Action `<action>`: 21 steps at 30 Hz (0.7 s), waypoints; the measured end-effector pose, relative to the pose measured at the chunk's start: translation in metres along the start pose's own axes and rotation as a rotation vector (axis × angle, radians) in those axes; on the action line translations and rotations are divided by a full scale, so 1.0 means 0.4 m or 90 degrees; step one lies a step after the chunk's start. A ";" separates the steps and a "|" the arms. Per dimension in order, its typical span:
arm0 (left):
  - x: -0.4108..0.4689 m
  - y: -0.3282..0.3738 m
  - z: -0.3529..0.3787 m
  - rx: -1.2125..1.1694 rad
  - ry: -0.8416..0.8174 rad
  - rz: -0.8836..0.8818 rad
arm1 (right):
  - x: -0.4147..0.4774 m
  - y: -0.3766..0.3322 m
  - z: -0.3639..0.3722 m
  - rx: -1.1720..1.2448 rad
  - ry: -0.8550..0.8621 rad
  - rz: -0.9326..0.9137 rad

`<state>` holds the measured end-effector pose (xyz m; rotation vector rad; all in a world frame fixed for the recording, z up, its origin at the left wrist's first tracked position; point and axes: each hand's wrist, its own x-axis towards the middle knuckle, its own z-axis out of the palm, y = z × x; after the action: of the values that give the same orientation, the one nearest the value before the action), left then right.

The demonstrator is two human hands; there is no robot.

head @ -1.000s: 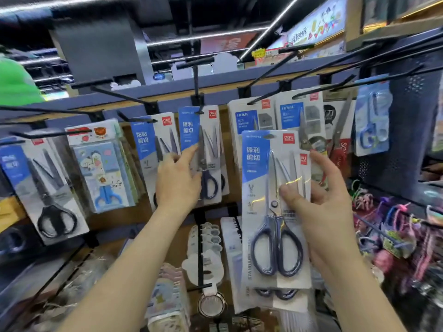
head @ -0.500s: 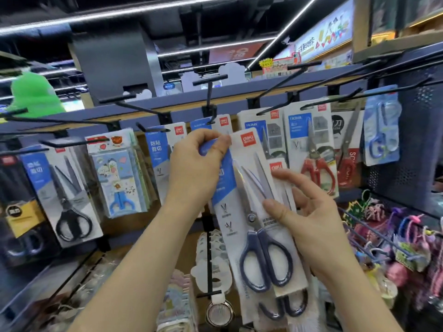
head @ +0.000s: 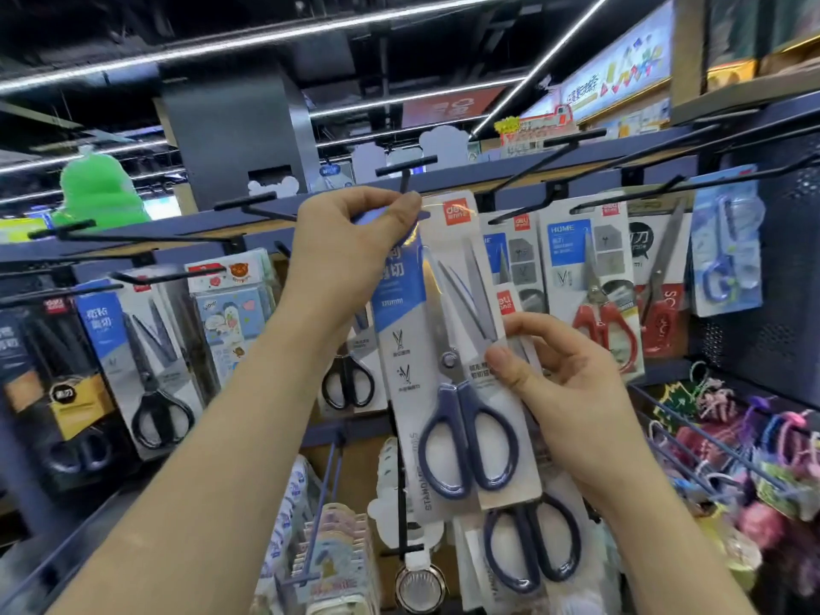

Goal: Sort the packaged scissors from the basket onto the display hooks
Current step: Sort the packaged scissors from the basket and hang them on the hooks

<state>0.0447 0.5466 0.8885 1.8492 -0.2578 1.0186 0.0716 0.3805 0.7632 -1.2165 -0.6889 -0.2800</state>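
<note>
Head view: left hand [head: 350,255] pinches the top of the white-and-blue card pack of navy-handled scissors [head: 448,348], just below the black T-ended wire hook [head: 406,173]; right hand [head: 568,392] grips its side, a second like pack [head: 532,548] behind. Fingers hide the hang hole, so it may miss the hook and crease the card.

You are reaching up and forward: your left hand [head: 350,250] is pinching the top edge of the scissors pack [head: 412,348], and your right hand [head: 572,392] is gripping its right side, thumb in front.
</note>
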 end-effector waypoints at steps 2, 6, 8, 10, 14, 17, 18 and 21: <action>0.012 0.000 -0.004 -0.074 -0.033 -0.079 | 0.000 0.006 0.004 -0.008 0.012 0.002; 0.019 -0.040 0.014 -0.102 -0.024 -0.151 | 0.005 0.034 0.019 -0.026 0.050 0.016; -0.014 -0.064 0.009 -0.082 -0.030 -0.114 | 0.010 0.047 0.028 -0.040 0.074 0.015; -0.067 -0.089 -0.005 -0.056 -0.054 -0.037 | 0.017 0.053 0.037 -0.054 0.085 0.009; -0.102 -0.135 -0.007 0.026 -0.018 0.010 | 0.028 0.061 0.025 -0.015 0.115 0.021; -0.053 -0.177 0.008 0.122 0.038 -0.030 | 0.024 0.079 -0.027 -0.143 0.194 -0.004; -0.037 -0.195 0.012 0.148 0.047 -0.029 | 0.022 0.079 -0.045 -0.189 0.219 -0.023; -0.002 -0.241 0.032 0.210 0.045 -0.011 | 0.019 0.064 -0.082 -0.233 0.260 -0.070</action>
<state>0.1057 0.5847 0.8230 2.1005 -0.0309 1.1654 0.1027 0.3601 0.7426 -1.4129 -0.3552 -0.7499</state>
